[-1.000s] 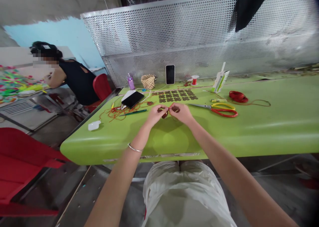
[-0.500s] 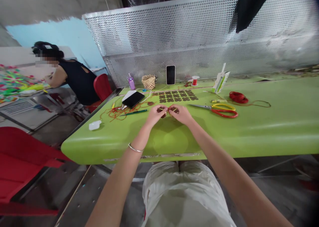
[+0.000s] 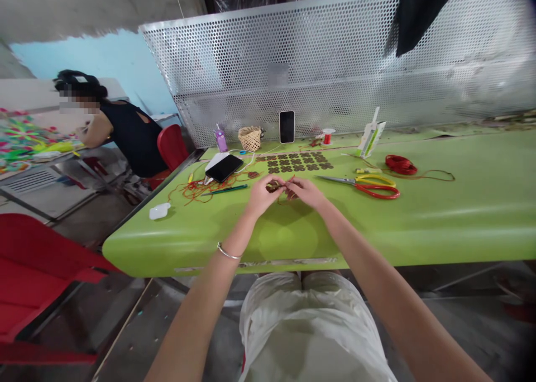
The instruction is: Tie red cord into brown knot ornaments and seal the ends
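My left hand (image 3: 263,196) and my right hand (image 3: 307,191) meet fingertip to fingertip just above the near middle of the table. Both are closed in a pinch on a thin red cord (image 3: 293,177), its upper end poking out by the right fingers. A thin strand hangs in a loop below the fingertips. Fingers hide most of what lies between them. Just behind the hands, brown four-lobed pieces (image 3: 296,161) lie in rows. Scissors (image 3: 364,185) with one yellow and one red handle rest to the right of my right hand.
On the left lie a black phone (image 3: 224,168), tangled orange-red cord (image 3: 196,189), a green pen (image 3: 226,190) and a white case (image 3: 159,211). A wicker basket (image 3: 250,139), upright phone (image 3: 287,127) and red spool (image 3: 327,137) stand behind. Coiled red cord (image 3: 401,164) lies right. A person (image 3: 129,130) sits left.
My fingertips have shifted slightly right and drawn closer together. The brown piece seen under my left fingers is now mostly hidden, and a cord end shows above the right fingers.
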`<state>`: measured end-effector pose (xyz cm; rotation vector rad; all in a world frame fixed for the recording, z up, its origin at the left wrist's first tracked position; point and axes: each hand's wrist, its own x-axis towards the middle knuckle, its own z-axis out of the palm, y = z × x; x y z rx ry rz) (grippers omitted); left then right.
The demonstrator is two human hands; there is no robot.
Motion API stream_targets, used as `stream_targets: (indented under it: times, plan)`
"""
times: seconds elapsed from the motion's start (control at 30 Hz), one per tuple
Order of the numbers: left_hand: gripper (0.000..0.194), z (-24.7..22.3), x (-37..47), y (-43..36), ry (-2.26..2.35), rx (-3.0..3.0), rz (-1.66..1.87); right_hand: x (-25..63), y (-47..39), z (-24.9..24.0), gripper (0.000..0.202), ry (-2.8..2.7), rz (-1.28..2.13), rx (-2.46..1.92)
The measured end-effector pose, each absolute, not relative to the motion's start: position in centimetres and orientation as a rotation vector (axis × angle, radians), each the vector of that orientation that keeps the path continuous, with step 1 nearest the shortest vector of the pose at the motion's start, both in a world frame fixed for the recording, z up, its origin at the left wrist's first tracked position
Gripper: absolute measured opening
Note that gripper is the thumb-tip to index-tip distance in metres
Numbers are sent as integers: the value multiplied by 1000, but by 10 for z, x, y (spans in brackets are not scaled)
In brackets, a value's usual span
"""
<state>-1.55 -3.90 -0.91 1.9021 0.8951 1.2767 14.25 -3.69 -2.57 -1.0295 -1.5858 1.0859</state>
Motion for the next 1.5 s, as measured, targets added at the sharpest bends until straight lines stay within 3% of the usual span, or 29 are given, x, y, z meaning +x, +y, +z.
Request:
stream_targets:
  times: [0.17,0.53,1.0,1.5]
  plan:
    - [25,-12,-16,-33,846,1818,1217,145,-39,-21,24,-1576,1059,-967]
    - [9,-17,-17,-25,877,1675,1138,143,-45,-21,27,-1690,848,-987]
    - [32,-17,-18,-29,868,1703,992,144,-49,-20,23,-1817,602,-1064]
    - [31,-13,-19,-31,855,1606,993,142,-49,-19,20,-1913,512,-1117]
